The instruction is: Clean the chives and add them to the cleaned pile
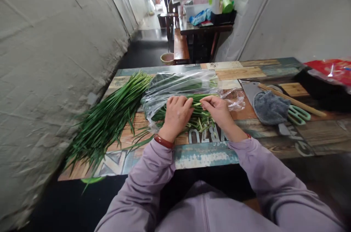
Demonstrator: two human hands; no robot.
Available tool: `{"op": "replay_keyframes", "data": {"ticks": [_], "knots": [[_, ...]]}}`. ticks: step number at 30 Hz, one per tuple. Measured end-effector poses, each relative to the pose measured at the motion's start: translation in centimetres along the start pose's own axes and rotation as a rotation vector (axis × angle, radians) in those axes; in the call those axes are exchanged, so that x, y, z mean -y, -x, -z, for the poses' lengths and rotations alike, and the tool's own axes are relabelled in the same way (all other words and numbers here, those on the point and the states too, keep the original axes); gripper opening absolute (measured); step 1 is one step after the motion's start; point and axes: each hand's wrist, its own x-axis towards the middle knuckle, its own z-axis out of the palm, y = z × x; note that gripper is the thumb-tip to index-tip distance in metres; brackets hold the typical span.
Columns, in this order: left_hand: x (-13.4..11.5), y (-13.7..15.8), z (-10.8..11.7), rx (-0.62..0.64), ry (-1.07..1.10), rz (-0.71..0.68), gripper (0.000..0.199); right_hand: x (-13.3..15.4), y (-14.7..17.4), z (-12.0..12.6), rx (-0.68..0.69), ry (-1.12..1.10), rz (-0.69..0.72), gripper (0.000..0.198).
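Observation:
My left hand (177, 113) is closed over green garlic chives at the front of a clear plastic bag (175, 86). Thumb and fingertips of my right hand (218, 111) pinch the pale end of a chive stalk (197, 104) that runs between both hands. Under and between the hands lie short, yellowish chive scraps (201, 123). More chives show through the bag behind my hands. A large loose bundle of garlic chives (112, 118) spreads to the left, its leaf tips reaching the table's near edge.
On the right of the patterned table (205, 155) lie a grey cloth (270, 107), a metal blade (246, 89), wooden sticks (298, 102) and green scissor handles (300, 115). A red plastic package (333, 69) is farther right. Ahead are a bench (181, 45) and a cluttered table; a person sits beyond.

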Motion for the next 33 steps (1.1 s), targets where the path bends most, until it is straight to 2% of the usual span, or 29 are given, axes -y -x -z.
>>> {"op": "replay_keyframes", "data": {"ticks": [4, 9, 13, 16, 18, 22, 24, 28, 33], "knots": [[-0.1, 0.2, -0.7, 0.014, 0.074, -0.062, 0.032, 0.1, 0.3, -0.5, 0.046, 0.065, 0.049, 0.024], [0.2, 0.4, -1.1, 0.058, 0.057, -0.068, 0.023, 0.5, 0.4, -0.9, 0.097, 0.099, 0.137, 0.021], [0.4, 0.6, -1.3, 0.083, 0.076, -0.018, 0.023, 0.8, 0.2, 0.4, -0.038, 0.247, 0.226, 0.023], [0.6, 0.7, -1.6, 0.048, 0.163, 0.047, 0.022, 0.4, 0.3, 2.4, -0.185, 0.374, 0.290, 0.024], [0.8, 0.8, -1.8, 0.006, 0.195, 0.072, 0.022, -0.3, 0.9, 3.7, -0.220, 0.446, 0.345, 0.023], [1.1, 0.8, -1.9, -0.077, 0.210, 0.129, 0.017, -1.7, 3.2, 5.6, -0.131, 0.643, 0.465, 0.017], [1.1, 0.9, -1.8, -0.079, 0.224, 0.153, 0.015, -2.2, 4.2, 5.8, -0.096, 0.732, 0.497, 0.017], [1.0, 0.9, -1.6, -0.003, 0.215, 0.183, 0.016, -3.2, 4.7, 5.6, -0.037, 0.826, 0.504, 0.018], [1.0, 0.8, -1.5, 0.073, 0.172, 0.187, 0.021, -4.0, 4.1, 5.4, 0.004, 0.843, 0.507, 0.019]]}}
